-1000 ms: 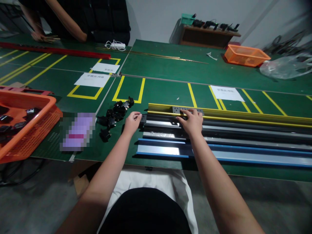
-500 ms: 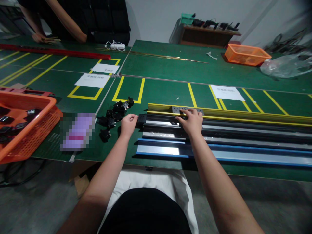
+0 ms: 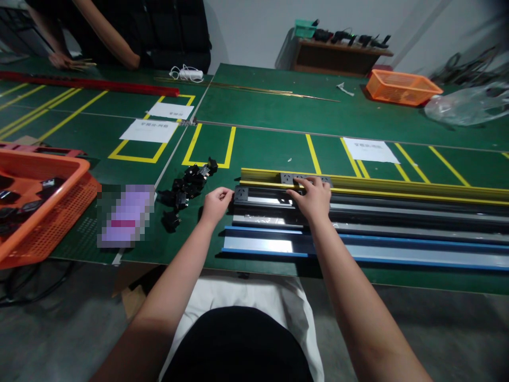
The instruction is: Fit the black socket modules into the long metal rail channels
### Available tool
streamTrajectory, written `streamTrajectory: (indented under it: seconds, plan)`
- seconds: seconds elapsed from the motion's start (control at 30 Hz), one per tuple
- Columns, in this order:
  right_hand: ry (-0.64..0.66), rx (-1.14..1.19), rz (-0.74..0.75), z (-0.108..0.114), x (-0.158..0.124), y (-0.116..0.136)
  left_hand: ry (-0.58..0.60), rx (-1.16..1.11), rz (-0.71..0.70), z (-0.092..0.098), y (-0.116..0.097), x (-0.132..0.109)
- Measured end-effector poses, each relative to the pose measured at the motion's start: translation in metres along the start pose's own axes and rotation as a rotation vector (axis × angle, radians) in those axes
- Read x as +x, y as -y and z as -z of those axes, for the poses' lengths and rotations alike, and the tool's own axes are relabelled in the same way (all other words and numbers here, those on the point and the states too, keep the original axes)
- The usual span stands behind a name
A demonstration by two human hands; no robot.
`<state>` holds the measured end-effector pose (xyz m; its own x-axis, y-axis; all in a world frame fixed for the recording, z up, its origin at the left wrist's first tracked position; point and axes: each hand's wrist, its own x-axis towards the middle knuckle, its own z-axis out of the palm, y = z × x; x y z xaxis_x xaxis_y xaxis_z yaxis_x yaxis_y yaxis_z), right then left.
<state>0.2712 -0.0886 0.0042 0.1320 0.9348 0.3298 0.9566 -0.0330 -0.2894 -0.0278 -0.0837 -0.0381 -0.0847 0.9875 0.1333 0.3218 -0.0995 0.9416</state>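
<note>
A black socket module (image 3: 240,194) sits at the left end of the black rail (image 3: 270,192). My left hand (image 3: 218,204) is closed, its pinched fingertips against the module's left edge. My right hand (image 3: 316,199) lies across the rails with fingers and thumb apart. Its fingers touch the yellow rail (image 3: 260,176) near several grey socket modules (image 3: 285,179) seated there, partly covered by the hand; its thumb is over the black rail. A blue-edged rail (image 3: 258,244) lies nearest me. To the left of my left hand is a loose heap of black modules (image 3: 191,183).
An orange basket (image 3: 75,196) of black parts stands at the left, beside a blurred purple object (image 3: 127,215). Paper labels (image 3: 149,131) and yellow tape mark the green table (image 3: 254,111). Across it, a co-worker's hand (image 3: 61,60) holds thin strips near a red rail (image 3: 119,86).
My left hand has moved right, pushing the socket module from the black rail's mouth into its end. My right hand has stayed in place.
</note>
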Motion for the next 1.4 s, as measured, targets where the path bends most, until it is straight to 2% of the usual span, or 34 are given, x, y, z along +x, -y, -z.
streamTrajectory:
  seconds: [0.3, 0.87, 1.07, 1.23, 1.4]
  plan:
    - [0.014, 0.022, 0.006, 0.004, -0.002, 0.003, 0.008, 0.056, -0.028, 0.003, -0.001, -0.001]
    - [-0.016, 0.044, -0.023, 0.002, -0.002, 0.003, 0.101, 0.032, -0.066, 0.009, 0.007, 0.001]
    - [-0.019, 0.027, -0.016, 0.001, -0.002, 0.002, 0.102, 0.124, -0.169, 0.013, 0.005, -0.001]
    - [-0.023, 0.028, -0.015, 0.0, -0.001, 0.001, 0.111, 0.181, -0.305, 0.007, 0.001, -0.004]
    - [-0.03, 0.035, -0.013, -0.001, -0.001, 0.0, 0.133, 0.2, -0.33, 0.003, -0.001, -0.005]
